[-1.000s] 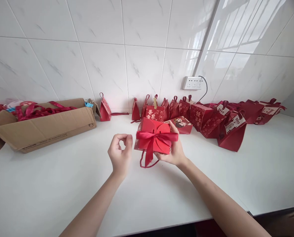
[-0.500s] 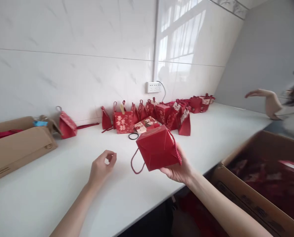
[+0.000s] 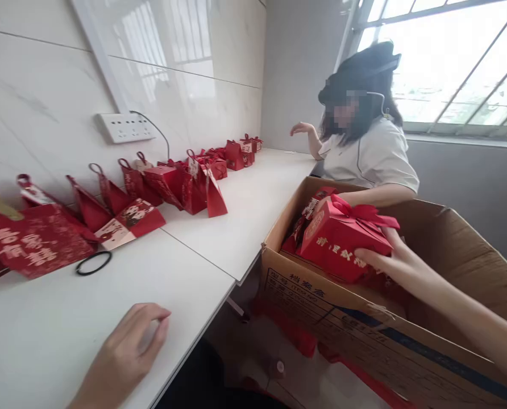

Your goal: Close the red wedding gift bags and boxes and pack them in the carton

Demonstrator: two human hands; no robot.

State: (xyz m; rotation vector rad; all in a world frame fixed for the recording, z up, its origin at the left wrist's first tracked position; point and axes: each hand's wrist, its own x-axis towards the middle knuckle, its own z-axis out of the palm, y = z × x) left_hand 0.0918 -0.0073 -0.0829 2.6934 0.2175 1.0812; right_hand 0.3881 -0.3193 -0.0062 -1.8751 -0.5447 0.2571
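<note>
My right hand (image 3: 392,261) grips a red gift box (image 3: 343,241) with gold characters on its side and a red ribbon bow on top. The box is inside the opening of a large cardboard carton (image 3: 304,278), over other red packages. A co-worker's forearm (image 3: 370,196) passes just behind the gift box; that hand is hidden. My left hand (image 3: 128,346) hovers over or rests on the white table (image 3: 202,267), thumb and index fingertips together in a loop, with nothing visible in it. Beyond it lies a black ring-shaped band (image 3: 94,263).
Red gift bags (image 3: 44,233) and boxes line the wall, with a patterned red-and-cream box (image 3: 132,221) among them. A power strip (image 3: 125,128) with a cord is on the wall. A co-worker (image 3: 364,142) sits beyond the carton. Red material (image 3: 291,329) lies below the table edge.
The view has swung right. My right hand has gone from over the table, holding a red corded box, to the carton; I cannot tell if the box is the same. My left hand stays pinched.
</note>
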